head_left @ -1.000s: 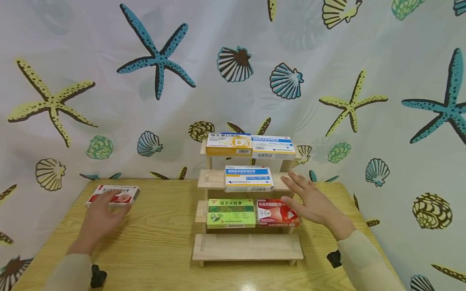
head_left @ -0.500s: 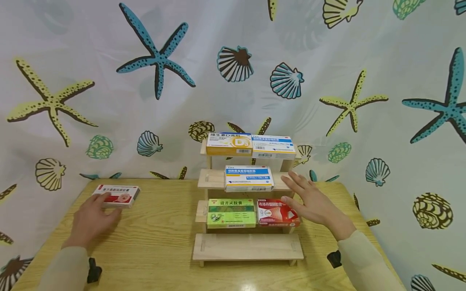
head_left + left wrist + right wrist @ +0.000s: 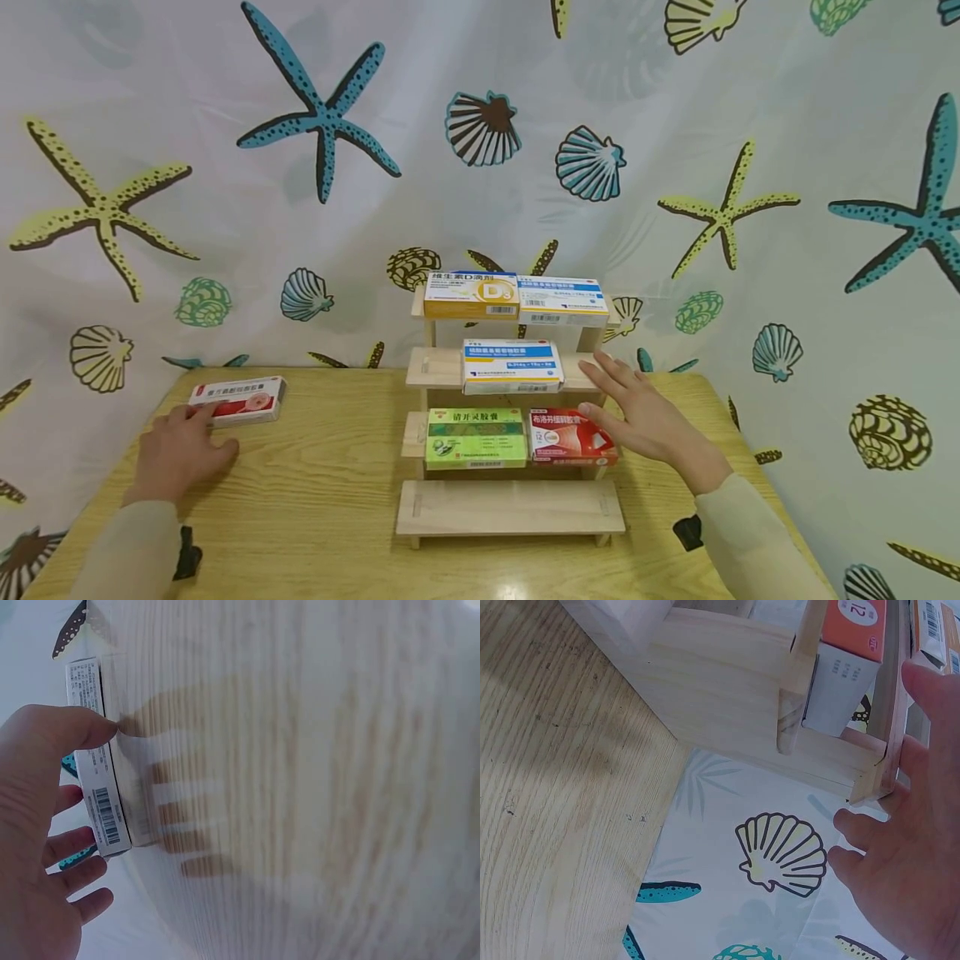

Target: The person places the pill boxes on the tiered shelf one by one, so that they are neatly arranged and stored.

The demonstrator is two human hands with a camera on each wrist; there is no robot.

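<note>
At the table's left, a white-and-red medicine box [image 3: 240, 402] lies flat, its printed side with a barcode facing the camera in the left wrist view. My left hand [image 3: 178, 450] is at its near left corner, the index finger resting on the top edge and the thumb apart from the other fingers. My right hand [image 3: 647, 415] is spread beside the right side of a stepped wooden stand [image 3: 510, 510], holding nothing. Its thumb is close to a red medicine box [image 3: 572, 435]; whether its fingers touch the second-highest step cannot be told.
Beside the red box sits a green box [image 3: 476, 439]. One step higher is a blue-and-white box [image 3: 512, 367]. The top step carries a yellow-and-white vitamin D box [image 3: 471, 296] and another blue-and-white box [image 3: 562, 302]. A patterned curtain [image 3: 480, 217] hangs behind the wooden table [image 3: 322, 500].
My left hand has drawn back from over the white-and-red box towards its near left corner. That box has turned and shifted slightly left. My right hand has stayed in place.
</note>
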